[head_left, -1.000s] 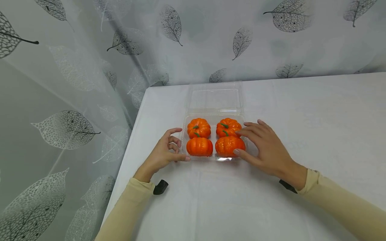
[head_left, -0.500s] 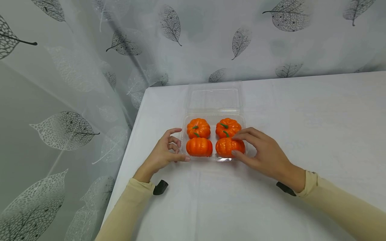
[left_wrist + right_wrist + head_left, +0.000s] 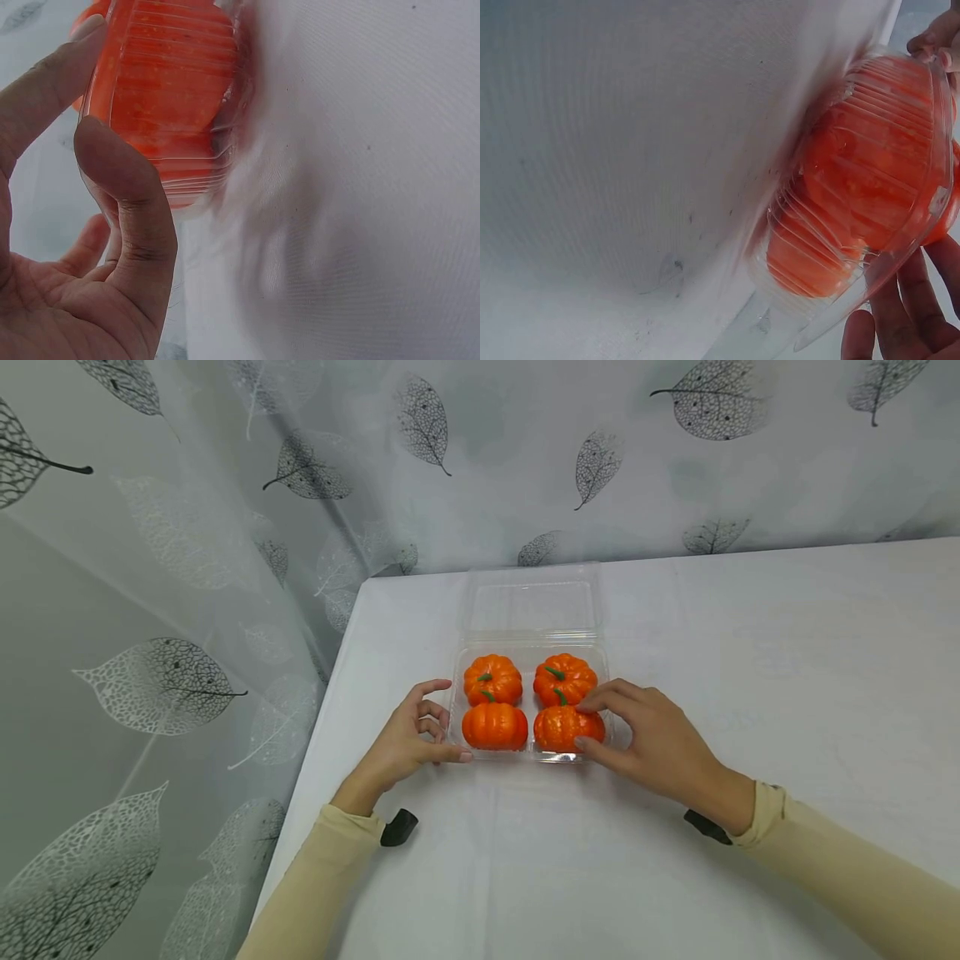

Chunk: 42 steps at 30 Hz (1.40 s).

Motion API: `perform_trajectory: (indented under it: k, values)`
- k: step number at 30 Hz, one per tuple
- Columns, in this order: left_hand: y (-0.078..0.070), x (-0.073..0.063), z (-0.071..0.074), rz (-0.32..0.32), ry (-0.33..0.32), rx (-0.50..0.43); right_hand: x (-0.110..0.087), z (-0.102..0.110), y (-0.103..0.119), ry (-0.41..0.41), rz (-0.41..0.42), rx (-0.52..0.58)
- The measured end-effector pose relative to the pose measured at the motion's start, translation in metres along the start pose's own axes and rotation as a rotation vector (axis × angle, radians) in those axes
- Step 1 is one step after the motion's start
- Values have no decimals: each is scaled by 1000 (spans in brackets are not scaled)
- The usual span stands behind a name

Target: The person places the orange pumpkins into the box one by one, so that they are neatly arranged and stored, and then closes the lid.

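A clear plastic clamshell container (image 3: 557,757) holds two rows of small orange pumpkins with green stems. My left hand (image 3: 405,735) grips its left side, thumb at the front corner; in the left wrist view curled fingers press the rim of the ribbed wall (image 3: 172,169). With thumb and fingertips my right hand (image 3: 660,735) pinches the front right pumpkin (image 3: 558,729), which sits in the container. Behind it lies the back right pumpkin (image 3: 564,675). The front left pumpkin (image 3: 495,727) and back left pumpkin (image 3: 492,677) are untouched. In the right wrist view the container partly hides my right fingers.
The container's clear lid (image 3: 534,602) lies folded back toward the table's far edge. A white cloth covers the table (image 3: 787,677). A leaf-patterned curtain (image 3: 487,452) hangs behind and at the left. Black wrist devices (image 3: 399,827) sit under both sleeves.
My right hand has drawn its fingers in and lower around the front right pumpkin. That pumpkin and the one behind it have shifted slightly left. The left hand stays put.
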State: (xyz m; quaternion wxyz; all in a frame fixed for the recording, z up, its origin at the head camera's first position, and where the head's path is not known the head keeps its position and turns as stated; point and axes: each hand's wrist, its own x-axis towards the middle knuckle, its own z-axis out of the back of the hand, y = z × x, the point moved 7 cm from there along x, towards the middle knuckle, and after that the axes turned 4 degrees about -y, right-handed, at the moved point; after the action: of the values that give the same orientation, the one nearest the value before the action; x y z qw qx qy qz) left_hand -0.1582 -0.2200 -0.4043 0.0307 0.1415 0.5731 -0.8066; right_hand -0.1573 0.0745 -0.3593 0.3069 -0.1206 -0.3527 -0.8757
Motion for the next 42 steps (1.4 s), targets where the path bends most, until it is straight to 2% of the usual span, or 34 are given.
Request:
perform_trajectory:
  k: [19, 24, 30, 34, 37, 40, 42]
  values:
    - [-2, 1, -1, -10, 6, 35, -5, 2, -9, 23, -49, 87]
    - [-4, 2, 2, -17, 17, 88, -5, 2, -11, 27, -46, 106]
    - [-9, 6, 13, -30, -35, 179, -5, 3, -13, 35, -53, 129]
    - [-15, 11, 19, -41, -68, 152, -3, 4, -14, 48, -66, 128]
    - [-22, 15, 21, -87, -81, 115, 0, 6, -14, 48, -68, 126]
    - [-35, 18, 25, -174, -92, 87, 5, 11, -14, 43, -57, 132]
    - [-45, 19, 28, -254, -99, 69, 11, 15, -13, 40, -47, 138]
